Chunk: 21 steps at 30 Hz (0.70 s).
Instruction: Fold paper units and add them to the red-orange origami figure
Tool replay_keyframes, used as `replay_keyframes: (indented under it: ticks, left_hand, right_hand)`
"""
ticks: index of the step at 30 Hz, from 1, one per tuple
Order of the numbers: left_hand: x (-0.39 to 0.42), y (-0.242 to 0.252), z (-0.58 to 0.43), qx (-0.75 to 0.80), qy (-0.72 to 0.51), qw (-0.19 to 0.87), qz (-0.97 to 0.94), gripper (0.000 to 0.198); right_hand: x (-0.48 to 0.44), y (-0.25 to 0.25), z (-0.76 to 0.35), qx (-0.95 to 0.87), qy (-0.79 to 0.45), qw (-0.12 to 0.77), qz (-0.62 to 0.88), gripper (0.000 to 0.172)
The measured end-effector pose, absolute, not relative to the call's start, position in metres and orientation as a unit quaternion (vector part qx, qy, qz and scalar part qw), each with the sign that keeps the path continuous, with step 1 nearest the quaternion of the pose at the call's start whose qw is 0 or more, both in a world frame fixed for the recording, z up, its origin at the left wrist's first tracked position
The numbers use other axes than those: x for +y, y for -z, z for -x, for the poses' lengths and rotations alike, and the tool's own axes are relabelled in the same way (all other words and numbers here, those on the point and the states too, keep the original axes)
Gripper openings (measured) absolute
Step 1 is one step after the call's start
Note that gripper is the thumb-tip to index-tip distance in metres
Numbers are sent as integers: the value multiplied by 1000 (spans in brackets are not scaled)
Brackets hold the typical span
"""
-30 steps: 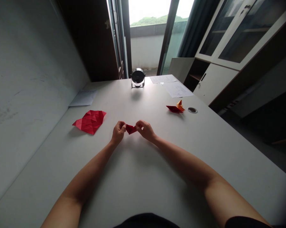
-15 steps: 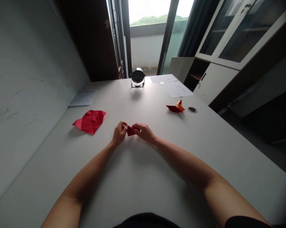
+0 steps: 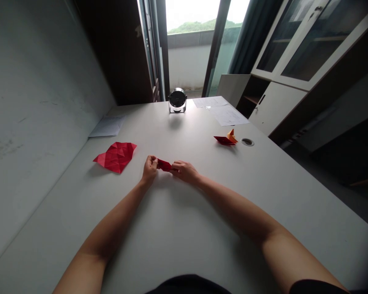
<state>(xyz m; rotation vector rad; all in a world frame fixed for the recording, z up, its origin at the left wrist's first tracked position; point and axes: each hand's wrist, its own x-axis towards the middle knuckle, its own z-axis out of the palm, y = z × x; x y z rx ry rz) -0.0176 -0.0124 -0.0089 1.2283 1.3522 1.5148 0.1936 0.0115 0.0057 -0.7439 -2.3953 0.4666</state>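
Observation:
Between my hands a small piece of folded red paper [image 3: 164, 165] is stretched just over the white table. Its left end is pinched by my left hand [image 3: 150, 166], fingers closed around it. At the lower right end my right hand [image 3: 184, 170] grips it between thumb and fingers. The paper shows as a narrow, slanting strip; its ends are hidden by my fingers. To the left lies a creased red sheet [image 3: 116, 157], opened out with fold lines across it. Off to the right sits a folded red and orange paper figure [image 3: 227, 139].
A round black device on a metal stand [image 3: 177, 101] stands at the table's far edge. Printed sheets [image 3: 228, 115] lie at the back right, papers [image 3: 107, 125] beside the left wall. A round cable hole [image 3: 247, 141] is near the right edge of the table [image 3: 178, 228].
My left hand has shifted a little leftward, away from the right. More of the red paper now shows between them, as a longer slanting strip. The other things have stayed put.

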Motion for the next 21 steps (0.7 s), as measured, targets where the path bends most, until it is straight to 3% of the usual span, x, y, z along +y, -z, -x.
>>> replay_keyframes:
  ticks: [15, 21]
  left_hand:
    - [-17, -4, 17, 486, -592, 481, -428, 20]
    - [-24, -10, 13, 480, -539, 481, -498, 34]
  right_hand:
    - [15, -5, -197, -835, -241, 374, 325, 12]
    - [15, -4, -195, -809, -282, 401, 323, 7]
